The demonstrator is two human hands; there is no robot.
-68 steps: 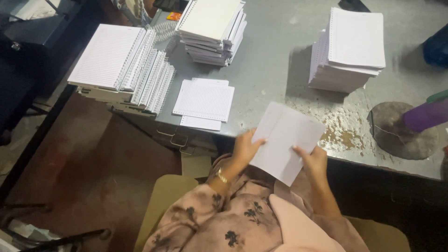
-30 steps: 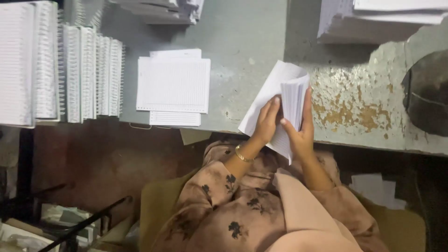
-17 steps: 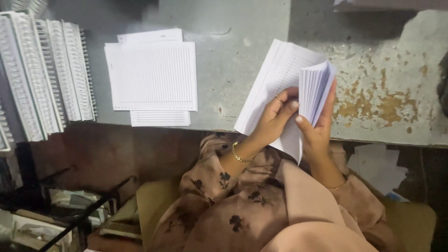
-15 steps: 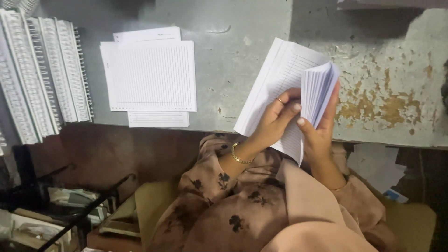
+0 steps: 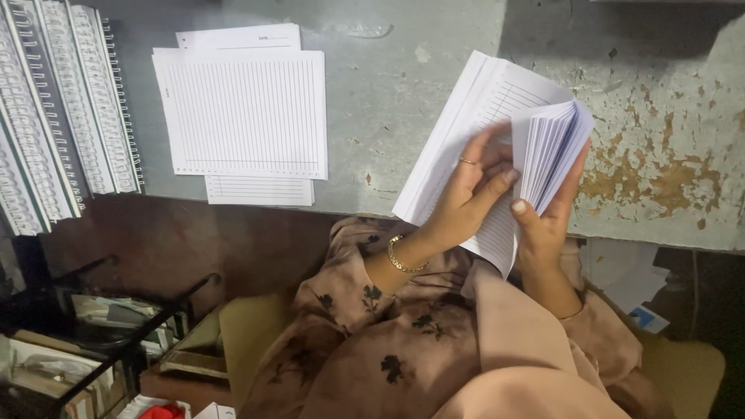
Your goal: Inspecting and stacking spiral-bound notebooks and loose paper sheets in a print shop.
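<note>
Your 2 hands hold 1 stack of ruled sheets (image 5: 497, 116) at the near edge of the grey table (image 5: 388, 93), partly overhanging your lap. Your left hand (image 5: 469, 194) (ring on 1 finger, gold bracelet at the wrist) presses flat on the top sheet. Your right hand (image 5: 543, 221) grasps the stack's right edge, bending the white, line-printed leaves upward into a fan. A second pile of ruled sheets (image 5: 244, 112) lies well apart to the left, beside spiral-bound notebooks (image 5: 62, 116).

Both arms reach up from the bottom of the frame, wrists close together. The left hand (image 5: 473, 190) sits in the middle, fingers bent and thumb pressing. The right hand (image 5: 543, 221) is beside it, fingers straight, pointing up.
</note>
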